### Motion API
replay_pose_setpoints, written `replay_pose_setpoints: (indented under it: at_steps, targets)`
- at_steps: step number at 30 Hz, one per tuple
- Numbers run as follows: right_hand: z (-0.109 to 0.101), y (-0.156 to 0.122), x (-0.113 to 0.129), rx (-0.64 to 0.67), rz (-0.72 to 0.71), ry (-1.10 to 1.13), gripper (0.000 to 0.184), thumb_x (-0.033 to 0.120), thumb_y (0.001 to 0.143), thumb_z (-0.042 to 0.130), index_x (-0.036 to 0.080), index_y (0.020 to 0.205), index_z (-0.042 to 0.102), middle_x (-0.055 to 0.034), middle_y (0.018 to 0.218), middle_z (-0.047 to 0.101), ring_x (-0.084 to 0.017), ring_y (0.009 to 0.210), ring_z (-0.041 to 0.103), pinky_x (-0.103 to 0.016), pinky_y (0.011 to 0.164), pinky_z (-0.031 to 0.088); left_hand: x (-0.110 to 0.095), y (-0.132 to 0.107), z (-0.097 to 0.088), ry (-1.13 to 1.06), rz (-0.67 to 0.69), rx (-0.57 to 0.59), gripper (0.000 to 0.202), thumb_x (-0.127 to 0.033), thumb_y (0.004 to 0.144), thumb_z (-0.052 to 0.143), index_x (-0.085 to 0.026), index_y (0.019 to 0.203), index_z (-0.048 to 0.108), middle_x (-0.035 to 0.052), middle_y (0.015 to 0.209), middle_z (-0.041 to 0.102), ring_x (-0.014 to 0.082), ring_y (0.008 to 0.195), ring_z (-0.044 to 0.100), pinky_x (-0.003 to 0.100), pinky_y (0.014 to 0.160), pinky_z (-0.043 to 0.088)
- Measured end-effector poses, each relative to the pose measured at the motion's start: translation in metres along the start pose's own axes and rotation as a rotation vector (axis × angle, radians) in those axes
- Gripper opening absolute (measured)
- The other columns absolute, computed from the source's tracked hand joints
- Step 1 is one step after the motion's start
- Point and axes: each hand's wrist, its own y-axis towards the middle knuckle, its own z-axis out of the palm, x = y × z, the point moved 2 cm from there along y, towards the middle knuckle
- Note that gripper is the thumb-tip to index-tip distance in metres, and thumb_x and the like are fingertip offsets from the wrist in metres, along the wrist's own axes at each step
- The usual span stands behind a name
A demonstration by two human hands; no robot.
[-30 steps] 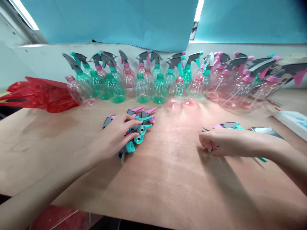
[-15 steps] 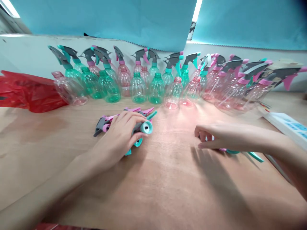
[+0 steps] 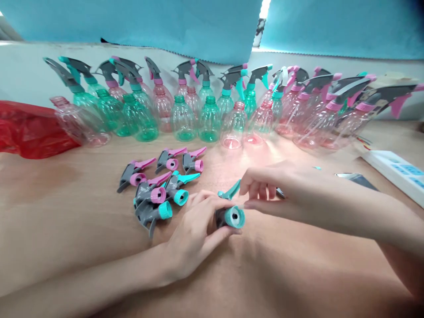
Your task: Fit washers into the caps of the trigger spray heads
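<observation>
Wooden tabletop (image 3: 298,274), bottles (image 3: 185,119) lined behind. Left hand (image 3: 195,234) fingers wrap a sprayer head (image 3: 233,217); right hand (image 3: 274,190) fingers curl onto it, pinch unclear. Likely mid-adjustment; next move needs a steady hold.

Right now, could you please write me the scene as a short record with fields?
left hand: grips a trigger sprayer head, grey with teal collar
right hand: fingertips at that head; grip unclear
loose sprayer heads: heap on the table beside left hand
spray bottles: row at the back, green and pink
red plastic bag: far left
</observation>
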Motion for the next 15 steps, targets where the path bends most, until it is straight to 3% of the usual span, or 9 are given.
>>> replay_pose_setpoints:
  at_steps: [6, 15]
  targets:
    - [0.014, 0.002, 0.005, 0.091, -0.033, 0.142, 0.005, 0.025, 0.085, 0.054, 0.024, 0.081, 0.057, 0.0058, 0.072, 0.061, -0.009, 0.061, 0.052, -0.021, 0.051, 0.031, 0.003, 0.006, 0.0, -0.059, -0.045, 0.015, 0.022, -0.018, 0.085, 0.065, -0.023, 0.104, 0.057, 0.0, 0.09, 0.06, 0.0191, 0.09, 0.048, 0.032, 0.081, 0.04]
    - [0.03, 0.014, 0.0, 0.194, 0.024, 0.409, 0.008, 0.024, 0.079, 0.058, 0.022, 0.079, 0.05, 0.0051, 0.071, 0.057, -0.01, 0.061, 0.05, -0.021, 0.051, 0.034, 0.007, 0.005, 0.0, -0.15, -0.064, 0.035, 0.02, -0.014, 0.082, 0.067, -0.022, 0.1, 0.06, 0.0002, 0.086, 0.061, 0.0174, 0.083, 0.049, 0.029, 0.072, 0.042]
